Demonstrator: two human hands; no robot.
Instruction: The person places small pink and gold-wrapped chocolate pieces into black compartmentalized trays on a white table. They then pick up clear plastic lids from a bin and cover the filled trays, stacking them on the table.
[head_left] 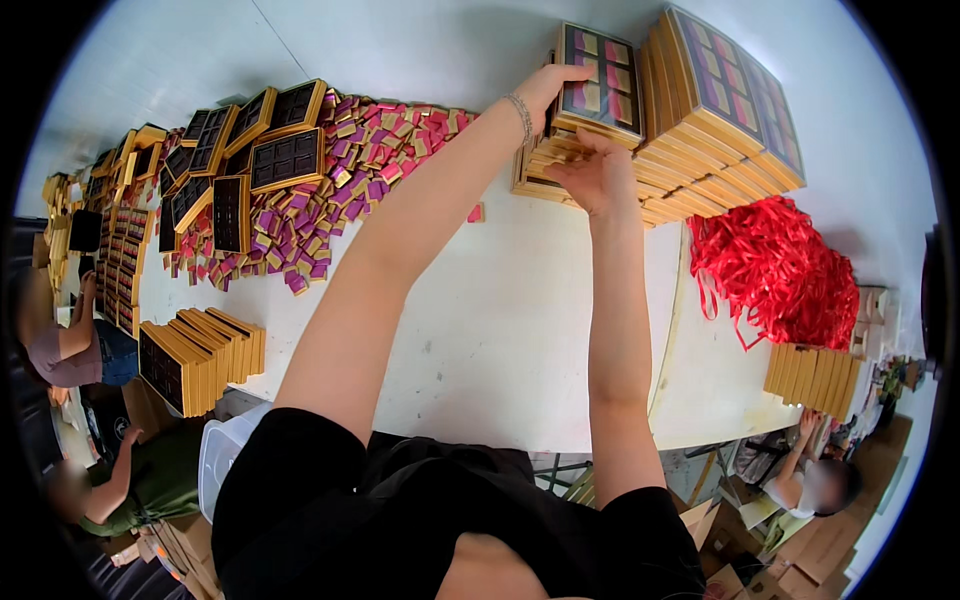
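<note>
My left hand is closed on the left edge of a gift box, its thumb lying on the clear lid and its other fingers mostly hidden. Pink, purple and gold pieces show through that lid in a dark tray. The box sits on top of a stack of gold-edged boxes at the far right of the table. Just below its near edge is my right hand, thumb and fingers apart, fingertips by the box's edge. Right beside it rises a taller stack of filled boxes.
Small wrapped pieces lie heaped at far left, with dark-trayed boxes on them. A row of boxes stands near left. Red ribbon is piled on the right, beside more boxes. Other people work at both sides.
</note>
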